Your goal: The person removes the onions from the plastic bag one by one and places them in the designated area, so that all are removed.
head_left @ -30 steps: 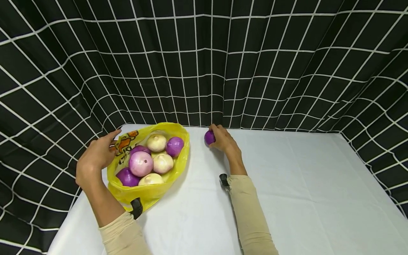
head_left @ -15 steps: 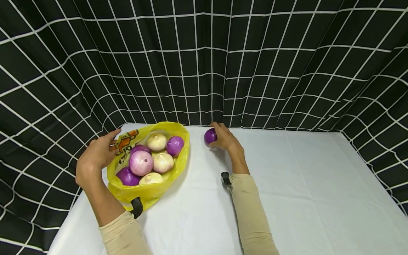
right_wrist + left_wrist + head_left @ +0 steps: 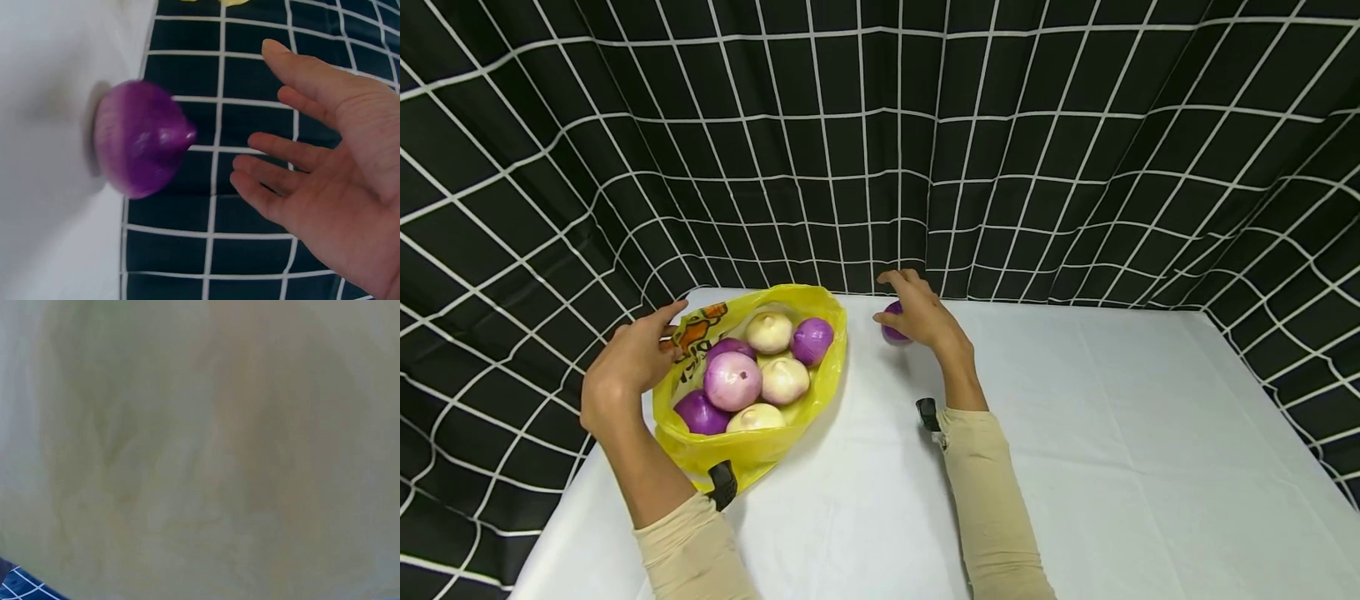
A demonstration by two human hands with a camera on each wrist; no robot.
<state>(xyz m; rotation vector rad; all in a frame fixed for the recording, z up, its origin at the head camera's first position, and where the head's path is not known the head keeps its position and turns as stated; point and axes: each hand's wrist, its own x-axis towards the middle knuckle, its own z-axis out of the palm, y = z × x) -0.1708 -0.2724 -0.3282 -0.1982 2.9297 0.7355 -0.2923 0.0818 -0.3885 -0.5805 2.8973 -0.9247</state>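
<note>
Fingers (image 3: 287, 149) of the right hand (image 3: 922, 318) were extended and loosely parted, with a wide gap between the thumb and the foremost finger, and they held nothing. Just beyond the fingertips in the right wrist view stood a glossy purple, round onion with a pointed tip (image 3: 140, 140), apart from the hand. It rested on the white-covered counter (image 3: 1075, 417) near the far edge, partly hidden beneath the hand in the head view. Its tip pointed up, away from the counter; the body was nearly round, with no marked long axis, and the line through the tip stood upright.

Toward the left side of the counter sat a yellow plastic bag with printed figures (image 3: 730, 454), its mouth wide, well apart from that onion. Seven onions showed inside, some purple or pinkish, others pale cream (image 3: 785, 381). The left hand (image 3: 632, 358) was at the bag's left rim, one digit stretched out; whether the others gripped the plastic could not be told, and the left wrist view was a yellowish blur. Behind the counter hung a black cloth with a white grid (image 3: 1003, 137).
</note>
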